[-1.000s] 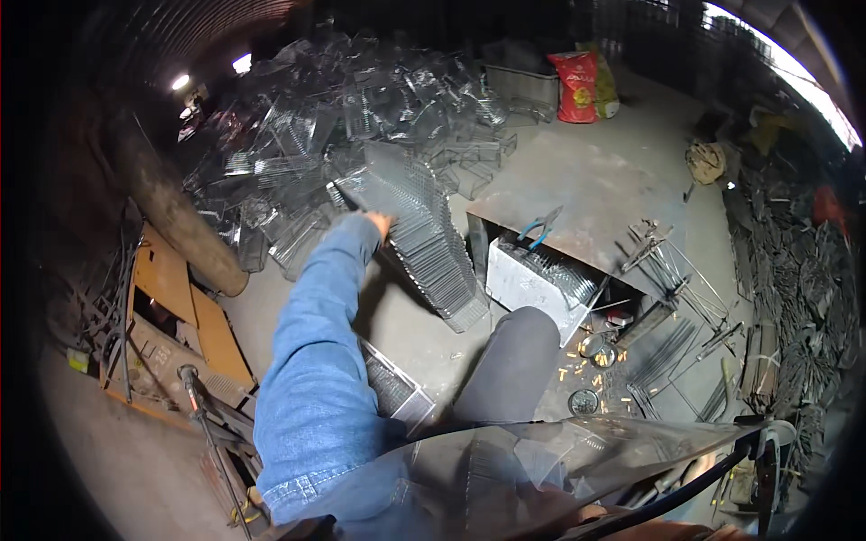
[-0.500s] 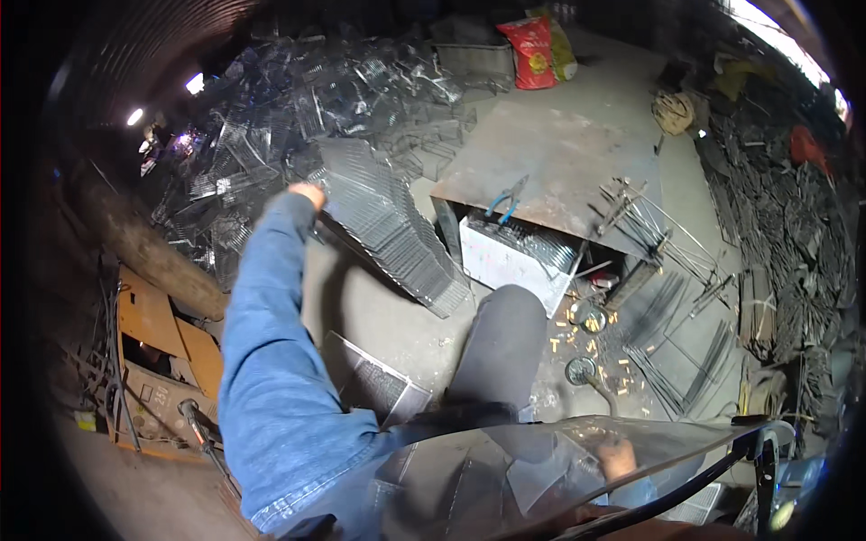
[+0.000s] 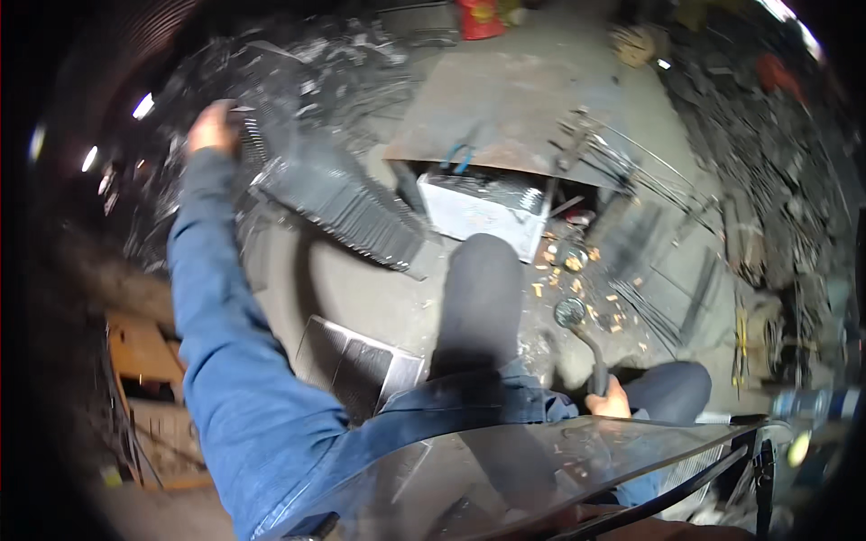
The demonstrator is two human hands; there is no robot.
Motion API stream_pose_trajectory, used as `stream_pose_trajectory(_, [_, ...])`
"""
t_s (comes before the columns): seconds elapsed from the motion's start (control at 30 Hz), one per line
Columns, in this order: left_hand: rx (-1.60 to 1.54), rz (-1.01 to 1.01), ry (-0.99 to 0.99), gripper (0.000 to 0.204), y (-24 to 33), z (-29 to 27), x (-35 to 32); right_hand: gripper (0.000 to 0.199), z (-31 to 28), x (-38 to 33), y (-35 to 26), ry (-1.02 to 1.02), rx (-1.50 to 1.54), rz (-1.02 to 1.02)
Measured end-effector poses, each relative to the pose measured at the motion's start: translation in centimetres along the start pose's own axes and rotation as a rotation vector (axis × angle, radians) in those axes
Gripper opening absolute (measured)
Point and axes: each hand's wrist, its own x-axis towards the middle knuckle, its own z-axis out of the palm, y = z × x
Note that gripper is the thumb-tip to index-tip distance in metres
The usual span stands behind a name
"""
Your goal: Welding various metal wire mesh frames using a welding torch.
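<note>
Dim workshop floor [image 3: 361, 298] of bare grey concrete, littered with scrap metal, spreads beneath the seated person. At its upper left lies a long stack of thin grey metal plates [image 3: 338, 203], packed on edge and leaning like a fanned deck; its far end touches the left hand [image 3: 213, 126], which is stretched out on a blue denim sleeve and curled over the top plates, though blur hides how firmly it grips. Well apart, low on the right beside a dark-trousered knee, the right hand [image 3: 612, 401] is closed around the black handle of a round-headed tool [image 3: 577, 326] whose disc points toward the floor. Just beyond that disc, small orange bits [image 3: 577, 288] are scattered. An open grey metal box [image 3: 478, 203] sits under a rusty steel sheet [image 3: 505, 113]; its contents cannot be made out. Nearer the legs lies a flat ribbed grille panel [image 3: 356, 365]. Heaps of wire and rods [image 3: 749, 207] crowd the right side.
</note>
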Motion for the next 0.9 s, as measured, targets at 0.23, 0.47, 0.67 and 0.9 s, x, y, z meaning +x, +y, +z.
stream_pose_trajectory(0.23, [-1.169,-0.050,0.470,0.026,7.9,-6.7,2.5,0.050,2.2,2.3,-2.3,-0.339,-0.359,0.010])
stream_pose_trajectory(0.47, [-2.007,-0.215,0.270,0.019,36.3,0.2,0.1,0.048,-11.7,10.9,-9.8,0.484,0.794,-0.686])
stream_pose_trajectory(0.67, [-2.082,-0.007,-0.287,0.022,47.2,3.7,1.9,0.043,-25.0,14.7,-14.7,0.691,1.066,-0.389])
stream_pose_trajectory(0.9, [-1.611,0.039,-0.628,0.027,47.4,14.3,6.0,0.026,-25.4,24.2,-14.0,0.559,0.966,-0.047])
